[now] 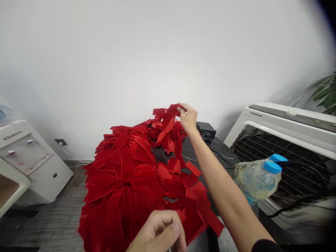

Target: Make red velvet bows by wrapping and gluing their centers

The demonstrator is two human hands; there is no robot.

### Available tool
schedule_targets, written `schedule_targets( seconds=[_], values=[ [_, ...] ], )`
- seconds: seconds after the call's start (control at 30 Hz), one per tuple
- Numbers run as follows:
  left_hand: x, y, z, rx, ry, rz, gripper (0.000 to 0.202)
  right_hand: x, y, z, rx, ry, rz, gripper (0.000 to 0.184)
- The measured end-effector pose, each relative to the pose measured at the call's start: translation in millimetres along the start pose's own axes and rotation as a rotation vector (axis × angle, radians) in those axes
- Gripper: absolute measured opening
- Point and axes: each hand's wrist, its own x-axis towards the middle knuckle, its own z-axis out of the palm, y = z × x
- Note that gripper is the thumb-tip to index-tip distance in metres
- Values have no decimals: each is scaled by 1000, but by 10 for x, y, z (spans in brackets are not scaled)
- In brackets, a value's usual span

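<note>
Stretched out toward the wall, my right hand [189,117] pinches one loop of a red velvet bow [165,113]. The bow is held up over the far part of the heap, its tails hanging down. My left hand [160,232] is low in front of me with its fingers curled and the thumb pressed against them; what it holds, if anything, is hidden. Just beyond it rises a tall stack of red bows [126,183]. Loose red ribbon pieces [194,196] lie scattered to the right of the stack.
The dark marble-patterned table [219,154] carries a small black box with a dial [206,131]. Wrapped bottles with blue caps [258,178] stand right of my forearm, before a large white air cooler [283,140]. A water dispenser [34,164] is at left; a white wall closes the back.
</note>
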Motion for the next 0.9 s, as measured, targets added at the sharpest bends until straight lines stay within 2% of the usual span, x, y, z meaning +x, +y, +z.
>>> schedule_targets(
  seconds=[0.07,0.13,0.2,0.27,0.33,0.37,0.43,0.5,0.57,0.6,0.7,0.73,0.8,0.83,0.9],
  values=[
    [-32,75,25,39,57,5,54,-48,-199,-171,73,6,-23,16],
    [-87,192,55,160,192,55,47,-145,-410,-391,141,-6,-38,19],
    [-147,356,75,376,391,191,34,-311,-640,-650,197,-52,-41,20],
    [-177,558,77,641,604,417,13,-543,-890,-917,238,-144,-26,19],
    [-154,768,70,949,768,677,44,-814,-1138,-1155,266,-274,7,19],
    [-123,858,68,1099,800,746,59,-951,-1249,-1254,279,-354,25,19],
    [-42,982,82,1257,753,745,72,-1205,-1416,-1404,323,-523,67,20],
    [36,1009,130,1214,641,615,60,-1425,-1487,-1498,395,-597,142,19],
    [81,952,202,1063,558,475,49,-1638,-1469,-1554,509,-529,269,19],
    [86,905,239,985,541,429,43,-1761,-1437,-1573,584,-471,339,25],
    [39,733,296,841,581,379,26,-2276,-1331,-1582,833,-375,534,62],
    [12,674,291,835,611,373,24,-2497,-1310,-1562,900,-394,614,73],
    [-40,565,256,889,640,392,24,-2953,-1309,-1483,929,-322,797,65],
    [-61,517,235,937,635,444,26,-3154,-1331,-1427,962,-280,908,64],
    [-97,449,210,1026,638,538,30,-3419,-1399,-1304,1059,-265,1021,64]
  ],
)
